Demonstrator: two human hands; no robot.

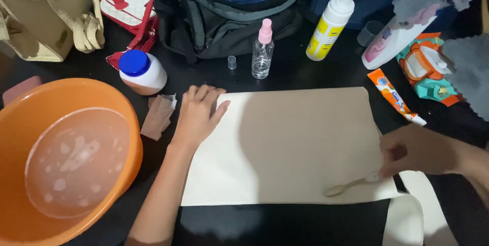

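Head view: I see the cream canvas bag [290,144] lying flat on the dark surface [305,75]. My left hand [197,113] rests open, palm down, on the bag's left edge; my right hand [415,150] grips a small brush [351,185] touching the bag's lower right corner.

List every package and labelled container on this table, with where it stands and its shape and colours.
White jar: blue lid, left of the left hand.
Clear spray bottle: pink cap, top centre.
Foam pump bottle: white, yellow label, upright.
White bottle: pink label, lying tilted, top right.
Orange tube: lying above the right hand.
Teal-orange wipes pack: flat, far right.
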